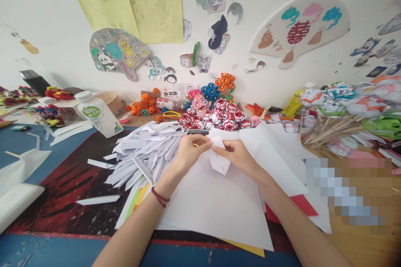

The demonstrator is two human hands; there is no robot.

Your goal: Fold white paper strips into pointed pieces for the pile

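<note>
Between my two hands is a small folded piece of white paper [220,162], its pointed lower end hanging toward me. My left hand [192,150] pinches its upper left edge, with a red cord around the wrist. On the right side, my right hand [236,154] grips the same paper between thumb and fingers. Beneath them lies a large white sheet [216,208] on top of some coloured sheets. A heap of folded white paper strips [140,150] lies just left of my left hand.
Behind my hands stand red-and-white paper flowers [216,117] and blue flowers [209,91]. A white bottle [98,114] stands at the left. Flowers on wooden sticks [326,127] lie to the right, near more white sheets [275,158]. A dark red mat [78,175] covers the blue table.
</note>
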